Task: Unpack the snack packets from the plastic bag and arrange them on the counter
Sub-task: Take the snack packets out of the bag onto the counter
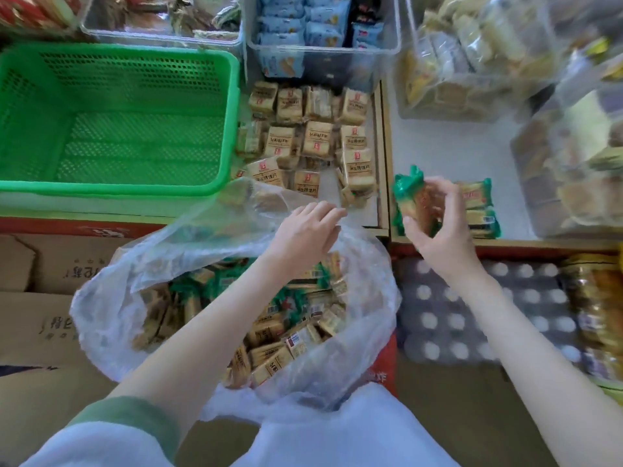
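A clear plastic bag (111,298) sits open at the lower centre, filled with several tan and green snack packets (269,335). My left hand (305,230) grips the bag's far rim, fingers curled on the plastic. My right hand (435,224) holds a green-ended snack packet (409,193) over the white counter (455,153). Two similar green packets (480,210) lie on the counter just beyond that hand. Several tan packets (317,136) lie in rows on the counter section to the left.
A green plastic basket (114,119) stands at the left. Clear bins (323,35) of packets line the back. Bagged goods (569,170) crowd the right. Cardboard boxes (43,298) and a pack of bottles (478,308) lie below the counter edge.
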